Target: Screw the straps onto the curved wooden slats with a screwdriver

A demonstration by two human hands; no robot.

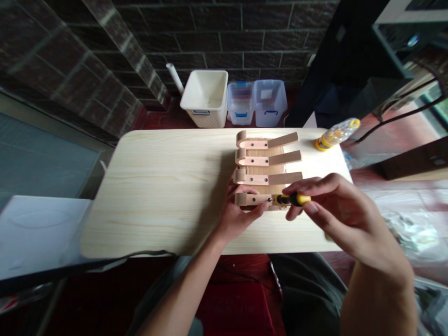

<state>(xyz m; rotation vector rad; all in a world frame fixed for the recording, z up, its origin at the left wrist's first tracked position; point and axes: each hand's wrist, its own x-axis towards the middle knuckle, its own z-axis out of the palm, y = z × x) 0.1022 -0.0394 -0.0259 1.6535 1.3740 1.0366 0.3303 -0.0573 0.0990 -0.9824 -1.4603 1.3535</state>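
Note:
A wooden hook rack (276, 189) lies on the light wood table, with several curved wooden hooks across its board. Dark screws show in the flat part of each hook. My left hand (240, 207) grips the nearest wooden hook (261, 199), thumb along its near side and fingers on its far side. In my right hand (336, 205) is a yellow and black screwdriver (297, 199), held between thumb and fingers. Its tip meets a screw (270, 199) at the right part of that nearest hook. My palm hides part of the rack's right end.
A clear and yellow screwdriver-bit case (338, 134) stands at the table's (157, 186) back right corner. Behind the table on the floor are a cream bin (206, 112) and two translucent plastic boxes (269, 105). A white panel (38, 233) is at the left.

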